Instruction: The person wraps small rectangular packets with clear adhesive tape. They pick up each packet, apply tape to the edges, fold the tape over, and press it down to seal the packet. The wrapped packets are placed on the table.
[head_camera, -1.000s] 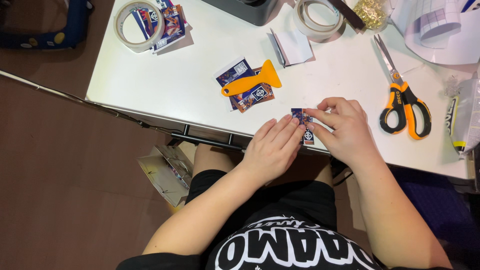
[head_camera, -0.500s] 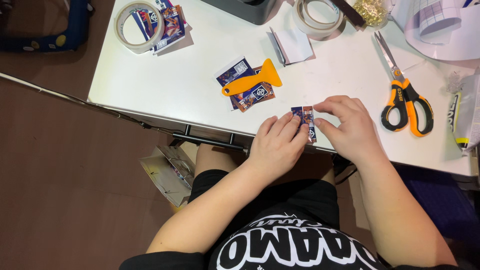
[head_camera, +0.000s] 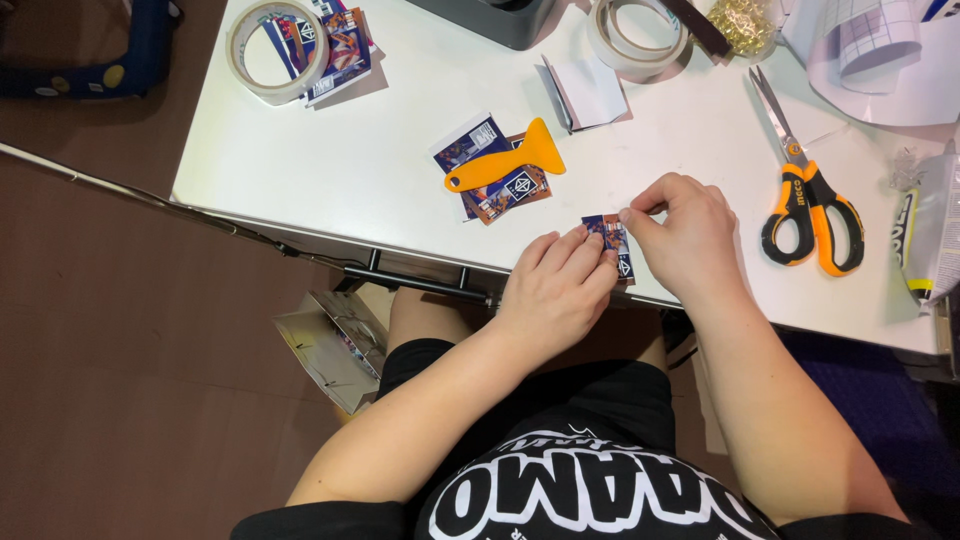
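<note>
Since a moment ago the right hand has drawn slightly away from the left, its thumb and forefinger now pinching at the top corner of the small printed card, while the left hand has stayed flat against the card's lower edge. The card, dark blue with orange patches, lies at the near edge of the white table, just in front of the seated person. The left fingers press it down from the near side, knuckles up, holding nothing closed; the right fingers are curled in a narrow pinch on the card's corner, wrist bent over the table edge.

Just beyond the card, an orange plastic scraper rests across a few more printed cards. To the right lie orange-handled scissors, blades pointing away from the person. A roll of pale tape sits at the far left over a stack of printed sheets, a second tape roll stands at the far edge, and a folded white paper lies between them. Beneath the table a brown floor shows, with a small open cardboard box beside the person's knee.
</note>
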